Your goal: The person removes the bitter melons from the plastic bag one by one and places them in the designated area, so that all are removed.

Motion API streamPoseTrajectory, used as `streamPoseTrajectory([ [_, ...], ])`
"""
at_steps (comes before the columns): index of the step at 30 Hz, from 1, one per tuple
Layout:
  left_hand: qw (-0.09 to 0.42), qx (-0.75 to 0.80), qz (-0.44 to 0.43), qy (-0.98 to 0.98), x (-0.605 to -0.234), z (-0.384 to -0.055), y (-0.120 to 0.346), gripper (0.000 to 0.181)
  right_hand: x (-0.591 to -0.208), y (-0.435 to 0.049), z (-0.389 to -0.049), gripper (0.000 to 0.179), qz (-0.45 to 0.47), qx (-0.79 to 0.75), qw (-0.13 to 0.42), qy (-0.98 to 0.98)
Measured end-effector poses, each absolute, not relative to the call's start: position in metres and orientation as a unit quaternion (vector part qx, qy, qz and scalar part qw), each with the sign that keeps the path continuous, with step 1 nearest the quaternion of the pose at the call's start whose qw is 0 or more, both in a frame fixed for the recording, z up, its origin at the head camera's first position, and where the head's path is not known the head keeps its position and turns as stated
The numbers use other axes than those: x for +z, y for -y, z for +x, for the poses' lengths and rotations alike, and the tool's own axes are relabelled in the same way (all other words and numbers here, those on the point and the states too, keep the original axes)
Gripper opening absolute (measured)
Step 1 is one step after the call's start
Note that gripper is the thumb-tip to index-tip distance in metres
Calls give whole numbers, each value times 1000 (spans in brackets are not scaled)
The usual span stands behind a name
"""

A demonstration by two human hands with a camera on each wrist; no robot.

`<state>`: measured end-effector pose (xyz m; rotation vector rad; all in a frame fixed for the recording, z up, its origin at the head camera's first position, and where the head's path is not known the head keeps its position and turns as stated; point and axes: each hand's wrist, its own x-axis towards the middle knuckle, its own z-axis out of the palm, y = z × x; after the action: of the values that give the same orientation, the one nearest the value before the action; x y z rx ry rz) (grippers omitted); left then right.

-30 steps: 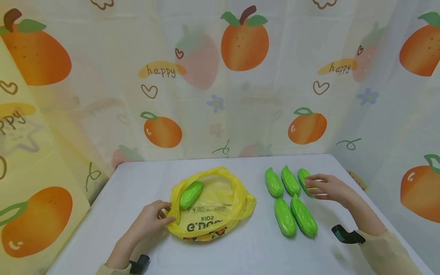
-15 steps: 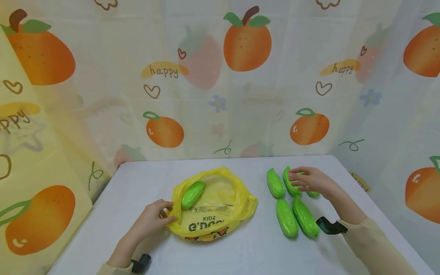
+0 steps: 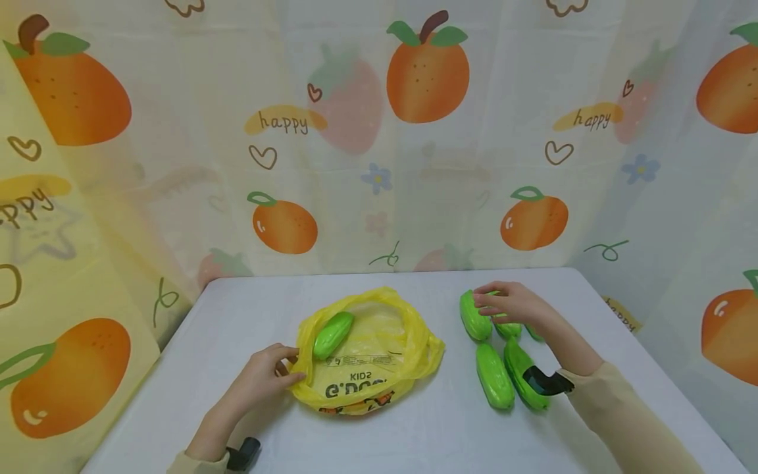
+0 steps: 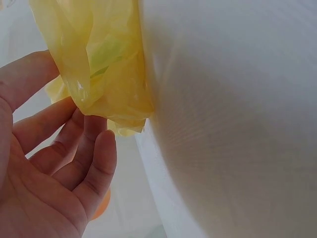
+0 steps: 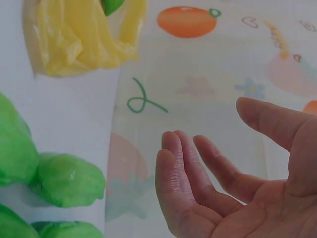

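Note:
A yellow plastic bag (image 3: 426, 349) lies open on the table, with one glossy green cucumber-like vegetable (image 3: 333, 336) inside against its left wall. My left hand (image 3: 260, 378) pinches the bag's left rim; in the left wrist view the thumb and fingers meet the thin film (image 4: 119, 94). Over the back row of similar green vegetables my right hand (image 3: 515, 306) hovers with nothing in it, its fingertips overlapping the leftmost one (image 3: 474, 322). Its fingers are loosely bent and the thumb stands apart in the right wrist view. The hand and forearm partly hide the others in that row.
Two more green vegetables, one at the left (image 3: 494, 378) and one at the right (image 3: 518, 362), lie in the front row under the right forearm. The white-covered table (image 3: 367, 447) meets a fruit-printed curtain (image 3: 349, 197) at its back edge. Each wrist wears a black camera band.
My right hand has moved left above the back row of green vegetables, from the rightmost to the leftmost, still holding nothing. The left hand and the bag stay put.

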<state>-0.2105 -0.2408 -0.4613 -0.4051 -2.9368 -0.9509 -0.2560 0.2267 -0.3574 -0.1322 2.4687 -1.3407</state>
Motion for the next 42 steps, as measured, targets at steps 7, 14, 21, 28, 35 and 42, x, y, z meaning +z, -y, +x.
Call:
streamPoseTrajectory([
  [7,10,-306,-129,943,-460,-210,241,45,-361,-209,-264,56,-49,-486,172,-855],
  [14,8,-303,-122,945,-462,-210,240,46,-359,-187,-267,51,-52,-490,179,-852],
  [21,2,-301,-112,947,-461,-210,239,47,-361,-163,-272,50,-54,-491,187,-849],
  [28,-1,-306,-114,945,-460,-208,240,47,-364,-142,-276,43,-60,-504,198,-839],
  [35,6,-310,-123,943,-461,-207,239,45,-363,-118,-280,45,-78,-527,217,-818],
  [42,9,-311,-126,942,-462,-207,239,46,-371,-95,-287,41,-76,-537,226,-809],
])
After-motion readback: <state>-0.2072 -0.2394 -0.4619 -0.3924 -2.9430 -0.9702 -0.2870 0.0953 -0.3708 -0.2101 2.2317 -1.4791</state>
